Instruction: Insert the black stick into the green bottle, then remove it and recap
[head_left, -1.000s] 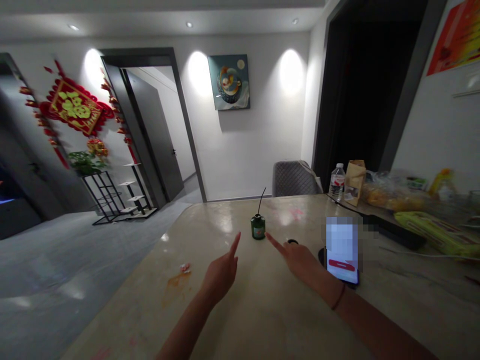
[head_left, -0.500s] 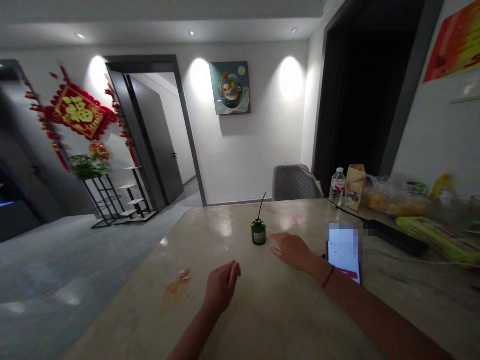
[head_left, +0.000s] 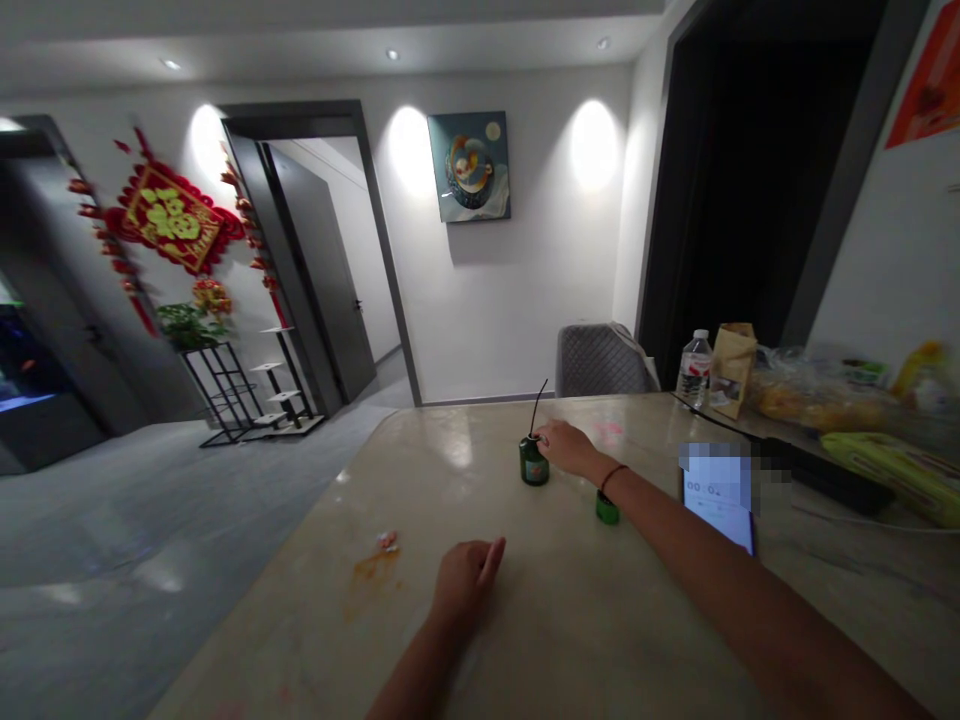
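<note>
A small dark green glass bottle with a pale label stands upright on the table, a thin black stick rising from its mouth. My right hand reaches in from the right, its curled fingertips closed at the bottle's neck. Whether they pinch the stick's base or the rim I cannot make out. Under my right wrist a short green round piece, like a cap, rests on the tabletop. Nearer to me, my left hand is loosely closed with its thumb raised, apart from the bottle, with nothing visible in it.
On the marble-look table a lit phone stands at the right. Behind it are a black box with a cable, a water bottle, a paper bag and plastic packs. A small scrap lies by an orange stain at left.
My right hand has moved from beside the bottle up to its neck, and the green round piece now shows below the wrist. The left hand stays low, still curled. The view has shifted slightly.
</note>
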